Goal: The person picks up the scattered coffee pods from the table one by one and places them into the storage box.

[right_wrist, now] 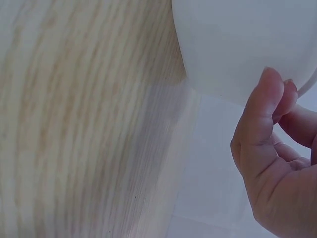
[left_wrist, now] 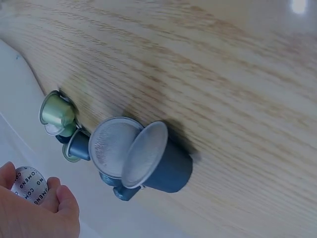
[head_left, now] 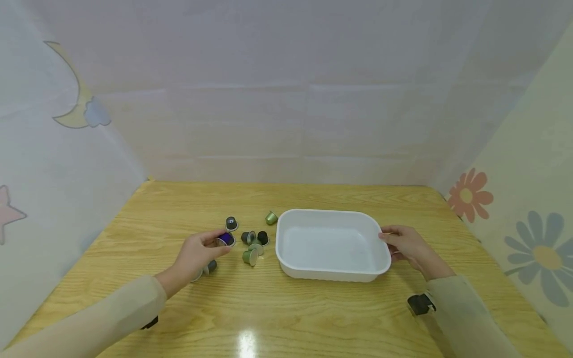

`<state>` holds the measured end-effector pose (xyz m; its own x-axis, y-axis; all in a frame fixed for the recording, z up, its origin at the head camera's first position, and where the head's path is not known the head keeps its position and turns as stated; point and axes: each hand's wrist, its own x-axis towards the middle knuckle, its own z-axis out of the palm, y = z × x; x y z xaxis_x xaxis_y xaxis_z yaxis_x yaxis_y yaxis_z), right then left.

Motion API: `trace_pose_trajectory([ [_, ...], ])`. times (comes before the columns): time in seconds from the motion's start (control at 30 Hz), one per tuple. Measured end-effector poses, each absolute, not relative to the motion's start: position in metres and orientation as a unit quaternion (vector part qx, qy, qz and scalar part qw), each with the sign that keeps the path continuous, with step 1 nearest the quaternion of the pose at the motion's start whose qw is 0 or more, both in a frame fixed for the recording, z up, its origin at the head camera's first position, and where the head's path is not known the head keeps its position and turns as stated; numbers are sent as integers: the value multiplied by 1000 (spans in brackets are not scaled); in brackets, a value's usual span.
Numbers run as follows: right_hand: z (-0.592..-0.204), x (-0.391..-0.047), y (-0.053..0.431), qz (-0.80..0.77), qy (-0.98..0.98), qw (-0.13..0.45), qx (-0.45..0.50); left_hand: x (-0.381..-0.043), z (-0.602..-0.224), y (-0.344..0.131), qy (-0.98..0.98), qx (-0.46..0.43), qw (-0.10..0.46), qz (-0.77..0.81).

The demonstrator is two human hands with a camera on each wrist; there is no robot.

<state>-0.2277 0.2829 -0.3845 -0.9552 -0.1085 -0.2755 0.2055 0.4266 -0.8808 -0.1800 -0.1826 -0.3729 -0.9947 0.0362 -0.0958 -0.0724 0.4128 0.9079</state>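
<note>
You pinch a purple pod [head_left: 225,238] with your left hand [head_left: 196,254] and hold a white tub [head_left: 333,273] with your right hand [head_left: 406,245].
Your left thumb and fingers squeeze the pod, and the left wrist view shows black letters on its shiny lid. The pod is to the left of the tub, well apart from it. Your right thumb and fingers grip the tub's right edge, and the tub sits on the wooden table [head_left: 304,318]. Near your left hand are a dark grey pod [head_left: 231,223], a black pod [head_left: 262,238] and a green pod [head_left: 249,257] with its lid facing you. A shiny green pod [head_left: 270,218] lies just beside the tub's back left corner.
</note>
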Motion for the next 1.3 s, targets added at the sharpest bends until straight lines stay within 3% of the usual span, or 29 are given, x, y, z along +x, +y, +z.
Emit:
trace_pose_trajectory([
  [1.3,-388,-229,281,-527,838,137,29,-180,-363,-122,797,40,83,597],
])
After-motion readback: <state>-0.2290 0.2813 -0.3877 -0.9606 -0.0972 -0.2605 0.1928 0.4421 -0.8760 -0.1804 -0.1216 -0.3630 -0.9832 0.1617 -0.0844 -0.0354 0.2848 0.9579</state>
